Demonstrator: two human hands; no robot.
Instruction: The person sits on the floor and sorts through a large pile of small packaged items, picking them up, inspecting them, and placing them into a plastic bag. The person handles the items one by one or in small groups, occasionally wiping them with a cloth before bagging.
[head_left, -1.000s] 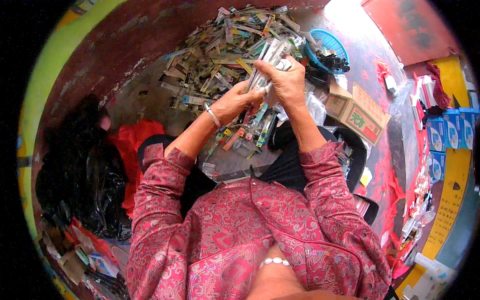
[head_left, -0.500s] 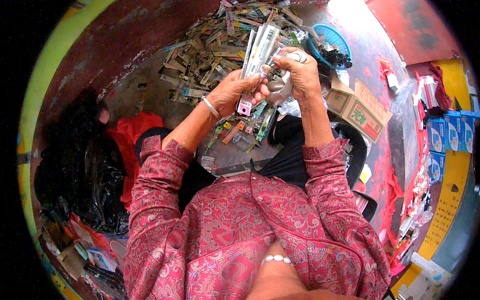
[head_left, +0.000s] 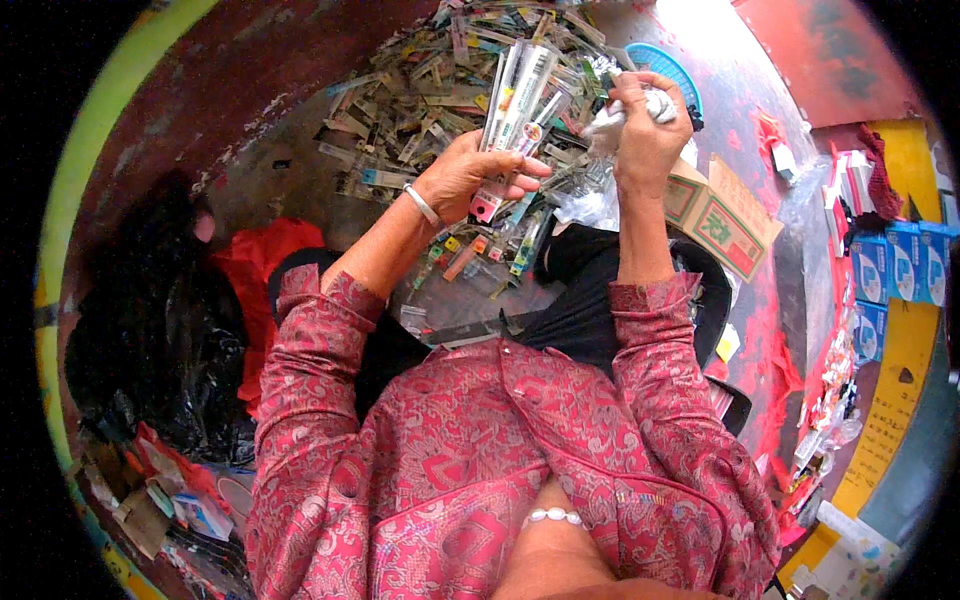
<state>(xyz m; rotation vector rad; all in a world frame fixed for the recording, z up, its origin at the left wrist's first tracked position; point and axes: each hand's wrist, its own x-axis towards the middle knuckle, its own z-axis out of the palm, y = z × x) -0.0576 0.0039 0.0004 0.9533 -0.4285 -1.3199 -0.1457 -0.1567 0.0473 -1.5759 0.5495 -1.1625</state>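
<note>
A fanned bundle of long clear plastic sleeves with printed cards stands up from my left hand. Its thumb presses across their lower ends, with a pink end showing below, and the other fingers lie behind. My right hand is raised apart from the bundle, to its right. Bunched white cloth is gripped in its curled fingers. A thin dark strip shows at these fingertips; I cannot make out what it is. Beyond both hands spreads a heap of similar sleeves.
A blue plastic basket stands behind my right hand. An open cardboard box lies at my right. Black plastic bags and red plastic are at my left. Blue packs stand at far right.
My right hand has moved away from the bundle, up and to the right, taking the white cloth along. My left hand stays nearly in place, its fingers straighter, and the sleeves fan out more.
</note>
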